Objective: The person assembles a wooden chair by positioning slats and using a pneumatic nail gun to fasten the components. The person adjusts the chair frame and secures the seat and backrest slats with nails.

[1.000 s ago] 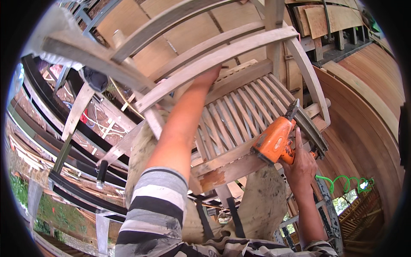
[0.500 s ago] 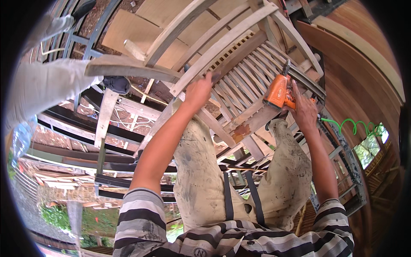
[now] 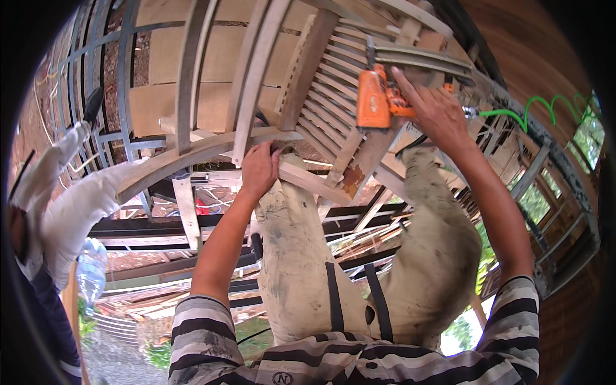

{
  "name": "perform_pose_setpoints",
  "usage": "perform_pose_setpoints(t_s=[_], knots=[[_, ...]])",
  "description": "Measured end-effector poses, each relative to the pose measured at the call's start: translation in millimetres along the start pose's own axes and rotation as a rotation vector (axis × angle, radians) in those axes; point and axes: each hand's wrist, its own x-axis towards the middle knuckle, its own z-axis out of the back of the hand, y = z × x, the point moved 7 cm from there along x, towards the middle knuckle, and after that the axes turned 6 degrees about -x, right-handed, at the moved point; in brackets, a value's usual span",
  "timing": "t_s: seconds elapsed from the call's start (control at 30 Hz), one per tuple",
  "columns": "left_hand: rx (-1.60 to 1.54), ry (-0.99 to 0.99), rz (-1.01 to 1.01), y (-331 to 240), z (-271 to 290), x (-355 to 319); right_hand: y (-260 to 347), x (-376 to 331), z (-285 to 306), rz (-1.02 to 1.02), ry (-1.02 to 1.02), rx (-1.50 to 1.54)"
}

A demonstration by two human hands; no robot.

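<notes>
Timber workshop: slatted wooden chair

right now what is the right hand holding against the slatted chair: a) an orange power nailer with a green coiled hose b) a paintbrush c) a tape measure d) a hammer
a: the right hand grips an orange power nailer pressed to the wooden slatted chair, with a green coiled hose trailing off behind it.

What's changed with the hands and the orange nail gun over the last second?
The right hand carried the orange nail gun from the chair's lower slats up to the curved rail at the top. The left hand slid down from the upper rail to grip the wooden chair frame near the knee. Right hand kept hold of the tool; green coiled hose still attached.
</notes>
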Motion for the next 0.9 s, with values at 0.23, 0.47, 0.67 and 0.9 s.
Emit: perform_pose_setpoints(t_s=[0.23, 0.47, 0.67, 0.9], knots=[[0.052, -0.004, 0.064, 2, -5, 0, -2, -2, -12, -0.059, 0.108, -0.044], [0.033, 0.051, 0.11, 6, -7, -4, 0, 0, -11, -0.036, 0.131, -0.072], [-0.052, 0.103, 0.12, 4, -4, 1, 0, -4, -14, -0.055, 0.192, -0.001], [-0.084, 0.033, 0.113, -5, 4, -1, 2, 2, -15, -0.062, 0.115, -0.047]])
